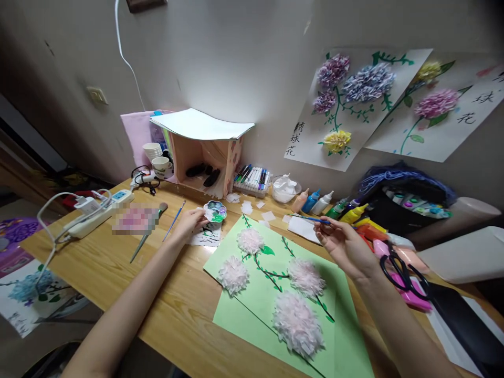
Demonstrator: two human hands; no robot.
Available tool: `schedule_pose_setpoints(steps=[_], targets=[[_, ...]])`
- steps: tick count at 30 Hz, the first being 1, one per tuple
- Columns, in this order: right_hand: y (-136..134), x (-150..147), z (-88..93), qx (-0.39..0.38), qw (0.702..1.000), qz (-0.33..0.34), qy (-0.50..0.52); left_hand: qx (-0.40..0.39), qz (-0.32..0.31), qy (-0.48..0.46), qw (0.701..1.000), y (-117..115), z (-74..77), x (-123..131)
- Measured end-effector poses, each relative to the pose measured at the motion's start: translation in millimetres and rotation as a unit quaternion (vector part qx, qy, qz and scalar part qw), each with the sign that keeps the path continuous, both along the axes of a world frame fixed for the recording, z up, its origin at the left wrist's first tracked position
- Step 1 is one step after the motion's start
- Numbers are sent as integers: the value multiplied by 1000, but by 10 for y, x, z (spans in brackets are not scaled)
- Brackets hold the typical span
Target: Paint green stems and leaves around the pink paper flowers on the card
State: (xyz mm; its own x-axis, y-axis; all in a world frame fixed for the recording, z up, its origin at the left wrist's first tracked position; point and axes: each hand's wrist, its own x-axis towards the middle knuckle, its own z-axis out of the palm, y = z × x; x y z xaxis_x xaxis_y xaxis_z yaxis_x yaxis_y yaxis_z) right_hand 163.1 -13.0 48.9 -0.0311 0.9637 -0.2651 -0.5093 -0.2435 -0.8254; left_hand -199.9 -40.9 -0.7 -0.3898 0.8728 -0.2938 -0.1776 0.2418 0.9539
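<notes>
My left hand [191,223] grips the edge of a small flower-shaped paint palette [214,210] with green and purple paint in its wells. A thin blue paintbrush [317,220] is pinched in my right hand [344,247], its tip pointing left, above the table. Between my forearms lies a green sheet of paper [252,325]. It bears pale pink paper flowers [298,323] and dark painted stems with small green leaves [268,251]. Under the palette is a paint-marked white paper [207,237].
A power strip [100,214], a large brush [147,236] and another thin brush [174,220] lie at left. Behind stand an open box [230,168], a marker set [252,181] and paint bottles [311,201]. Black scissors [401,270] rest at right. Flower pictures [354,115] hang on the wall.
</notes>
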Motion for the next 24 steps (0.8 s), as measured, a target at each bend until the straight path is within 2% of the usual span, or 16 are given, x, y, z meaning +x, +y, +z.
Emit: schedule_pose_setpoints(steps=[4,10,18,24], targets=[[-70,41,-10,-32,999,-36,12,-18,-60,-6,998,280,-7,179],[-160,86,-82,-51,997,-48,15,-42,-91,-13,995,576,-131,341],[-171,43,-122,-33,999,-8,19,-43,-86,8,995,660,-286,342],[-159,77,-117,-26,999,0,24,-12,-75,64,995,675,-244,329]])
